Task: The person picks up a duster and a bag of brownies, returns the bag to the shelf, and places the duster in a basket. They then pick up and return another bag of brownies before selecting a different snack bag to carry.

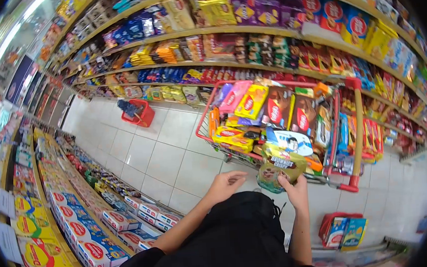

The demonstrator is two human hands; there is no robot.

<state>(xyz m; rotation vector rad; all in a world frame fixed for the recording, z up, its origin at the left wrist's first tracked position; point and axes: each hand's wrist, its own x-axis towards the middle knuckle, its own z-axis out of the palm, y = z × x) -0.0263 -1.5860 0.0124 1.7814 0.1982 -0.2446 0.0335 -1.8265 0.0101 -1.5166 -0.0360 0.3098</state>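
Observation:
My right hand [295, 191] grips a green-and-gold snack pouch [277, 175] lettered "Brownies", with the thumb across its front. The pouch is upright beside the near side of a shopping cart [361, 137]. Off to the left, my left hand [229, 183] hangs in front of my body, fingers loosely extended and holding nothing visible. Packets fill the cart, among them a yellow packet [251, 102], a pink packet [235, 96], brown packets [277, 110] and a blue-and-white pack with a cartoon figure [290, 143].
Shelves [260, 29] of packaged snacks curve along the far side. Another shelf [89, 243] with boxes runs along the left. A red basket [144, 115] holding something dark stands on the tiled floor [167, 157]. At lower right, a red basket [325, 227] holds blue packs.

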